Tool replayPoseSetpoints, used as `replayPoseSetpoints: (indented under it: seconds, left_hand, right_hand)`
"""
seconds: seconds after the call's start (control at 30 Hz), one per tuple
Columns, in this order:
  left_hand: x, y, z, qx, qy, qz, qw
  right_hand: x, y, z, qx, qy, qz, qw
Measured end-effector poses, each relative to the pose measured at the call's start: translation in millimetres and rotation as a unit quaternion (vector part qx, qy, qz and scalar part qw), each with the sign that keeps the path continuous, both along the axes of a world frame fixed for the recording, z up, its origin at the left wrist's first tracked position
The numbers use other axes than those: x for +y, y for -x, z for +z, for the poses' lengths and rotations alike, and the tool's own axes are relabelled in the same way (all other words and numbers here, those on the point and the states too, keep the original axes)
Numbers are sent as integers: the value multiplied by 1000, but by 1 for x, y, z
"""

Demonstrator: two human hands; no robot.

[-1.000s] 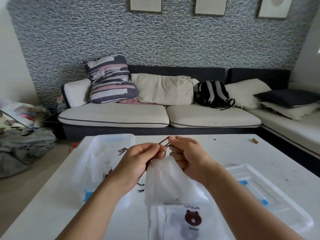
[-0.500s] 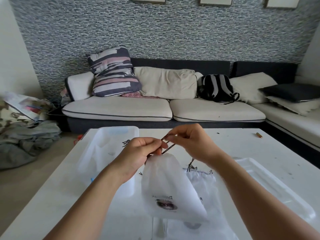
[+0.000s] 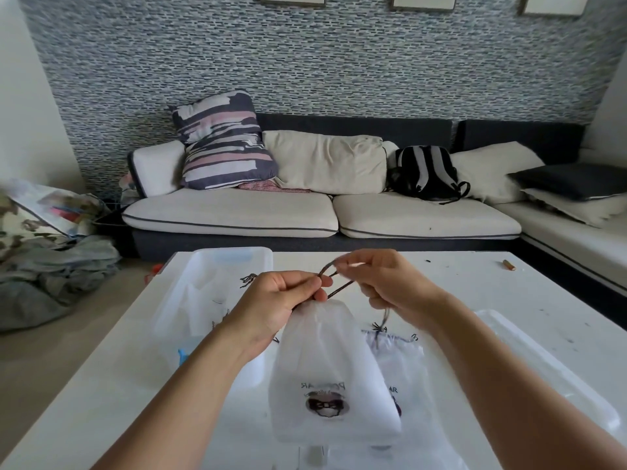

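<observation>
Over the white table (image 3: 475,286), a drawstring bag (image 3: 325,361) hangs from two hands!
Clear bin (image 3: 217,266) at the left. The bag is held above the table's middle with its mouth gathered, and a second bag (image 3: 403,354) lies flat behind it. The left hand (image 3: 274,303) pinches the neck with thumb and curled fingers. The right hand (image 3: 390,283), just beside, pinches the dark cord (image 3: 339,289) looped between them.

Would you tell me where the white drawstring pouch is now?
In the head view the white drawstring pouch hangs centre-frame over the table, its dark cord pinched by the left hand and right hand.
</observation>
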State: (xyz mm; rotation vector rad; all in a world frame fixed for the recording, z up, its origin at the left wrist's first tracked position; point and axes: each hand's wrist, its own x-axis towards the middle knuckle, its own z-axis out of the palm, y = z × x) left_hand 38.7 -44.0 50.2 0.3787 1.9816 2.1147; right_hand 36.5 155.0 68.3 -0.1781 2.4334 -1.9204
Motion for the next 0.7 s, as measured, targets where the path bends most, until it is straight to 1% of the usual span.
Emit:
replayPoseSetpoints:
  seconds: [0.03,0.1,0.13,0.17,0.27,0.33,0.4,0.47,0.57,0.63,0.67,0.7]
  left_hand:
    - [0,0,-1,1,6,12,1000]
    - [-1,2,-4,6,18,31,999]
    - [-2,2,-4,12,27,35,999]
    - [-2,1,-4,20,42,36,998]
    - [1,-2,-3,39,70,34,996]
    - [5,-3,-3,34,69,32,997]
    - [8,-5,-2,43,68,14,997]
    - [9,-6,-2,58,58,-20,996]
    - [9,-9,0,56,44,-40,997]
    - [9,-9,0,51,47,-37,997]
    - [9,-8,-1,49,54,-31,997]
    - [9,-8,-2,45,60,-24,997]
  right_hand:
    - [6,-2,4,6,-87,-1,996]
    - [14,-7,15,26,-250,0,968]
    - [14,-10,21,46,-307,2,951]
    - [13,-12,25,68,-330,2,942]
    - [0,-17,37,135,-299,26,944]
    - [-10,-20,38,176,-305,32,935]
    - [-18,-19,34,222,-313,16,923]
    - [-20,-15,28,245,-288,-3,926]
    - [-20,-10,20,246,-246,-22,937]
    - [-22,-9,16,221,-183,13,958]
    - [-24,-8,15,209,-165,31,963]
    - [-25,-8,13,204,-167,36,964]
